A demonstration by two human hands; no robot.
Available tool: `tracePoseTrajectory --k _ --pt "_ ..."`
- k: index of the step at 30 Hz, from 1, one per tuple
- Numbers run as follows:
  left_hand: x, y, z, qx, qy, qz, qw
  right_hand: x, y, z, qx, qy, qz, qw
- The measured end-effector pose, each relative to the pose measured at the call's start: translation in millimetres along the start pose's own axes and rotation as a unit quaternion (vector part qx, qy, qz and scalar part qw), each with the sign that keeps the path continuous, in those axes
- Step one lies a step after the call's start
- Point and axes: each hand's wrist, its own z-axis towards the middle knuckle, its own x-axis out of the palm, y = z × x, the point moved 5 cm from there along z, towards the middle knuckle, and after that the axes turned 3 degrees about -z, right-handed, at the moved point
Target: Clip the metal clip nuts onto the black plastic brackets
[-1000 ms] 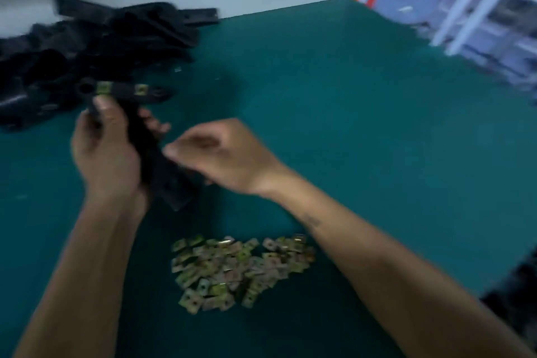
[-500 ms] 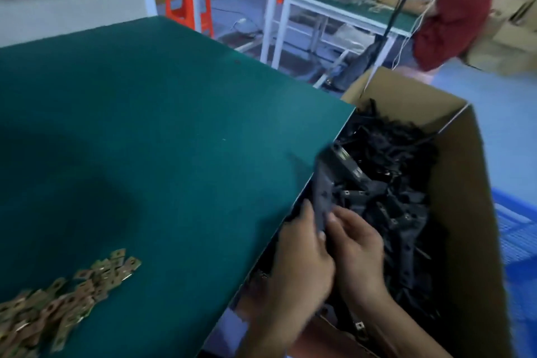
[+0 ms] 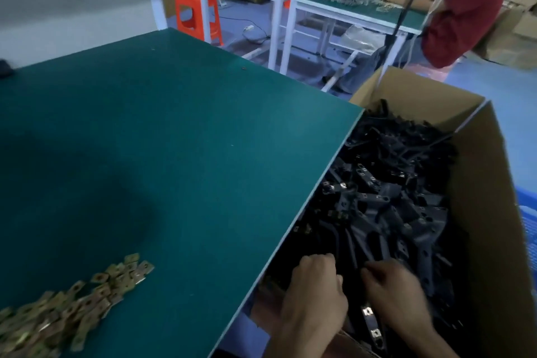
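At the lower right of the frame, both hands reach down into a cardboard box (image 3: 479, 212) that stands against the right edge of the green table (image 3: 174, 139). This box is heaped with black plastic brackets (image 3: 392, 197), several of which show small metal clips already fitted. Toward the lower middle, the left hand (image 3: 315, 291) lies knuckles-up over the pile with its fingers curled under; whether they grip anything cannot be told, since the fingertips are hidden. Just to its right, the right hand (image 3: 398, 293) is blurred, its fingers bent and pointing left over the pile, and what they hold, if anything, cannot be made out. Between the two wrists lies one bracket strip (image 3: 370, 325) carrying two bright clips. Loose metal clip nuts (image 3: 66, 305) lie in a brass-coloured heap on the table at the lower left, well apart from the box. Along the upper edge of the frame stand an orange stool (image 3: 197, 14), white-framed workbenches (image 3: 348, 9), and a person in a red top (image 3: 465, 14).
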Motion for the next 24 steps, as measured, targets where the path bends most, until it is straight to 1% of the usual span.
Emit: tracePoseTrajectory --k 1,2,3,4,5,6,7,9,10,11,13,15,16,18,21,23,24 --pt "-27 20 -18 0.031 0.029 -0.077 0.996 -10 11 -4 -0.03 -0.025 -0.026 0.999" --pt "-27 22 -43 0.061 0.034 -0.12 0.99 -18 24 -6 -0.071 -0.062 -0.025 0.995" --pt "-60 18 -53 0.034 0.012 -0.157 0.987 -24 40 -8 -0.122 -0.102 -0.008 0.987" --pt "-97 26 -63 0.052 -0.017 -0.176 0.983 -28 58 -11 -0.176 -0.143 0.01 0.974" --pt "-130 32 -78 0.074 -0.065 -0.198 0.975 -32 81 -16 -0.223 -0.176 0.031 0.958" --pt "-163 42 -91 0.093 -0.141 -0.207 0.964 -36 106 -20 -0.264 -0.195 0.059 0.943" --pt "-200 62 -102 0.091 -0.231 -0.232 0.941 -39 135 -26 -0.299 -0.195 0.099 0.929" --pt "-271 117 -127 0.059 -0.397 -0.234 0.886 -38 195 -38 -0.368 -0.163 0.176 0.898" --pt "-300 145 -142 0.032 -0.458 -0.224 0.86 -32 227 -43 -0.403 -0.137 0.201 0.882" --pt "-320 174 -156 0.001 -0.5 -0.214 0.839 -23 259 -48 -0.434 -0.099 0.222 0.868" --pt "-339 225 -180 -0.056 -0.546 -0.222 0.806 11 329 -52 -0.474 0.024 0.258 0.841" --pt "-343 257 -194 -0.073 -0.576 -0.246 0.776 59 403 -55 -0.497 0.144 0.243 0.821" --pt "-345 266 -196 -0.067 -0.589 -0.248 0.766 84 441 -56 -0.514 0.172 0.227 0.81" --pt "-350 273 -194 -0.058 -0.607 -0.238 0.756 129 512 -58 -0.541 0.181 0.206 0.795" --pt "-357 273 -185 -0.043 -0.615 -0.245 0.748 176 604 -57 -0.564 0.132 0.181 0.795" --pt "-358 274 -186 -0.034 -0.616 -0.283 0.734 193 655 -70 -0.591 0.106 0.184 0.778" --pt "-358 275 -187 -0.027 -0.614 -0.305 0.728 198 677 -81 -0.606 0.109 0.196 0.763"
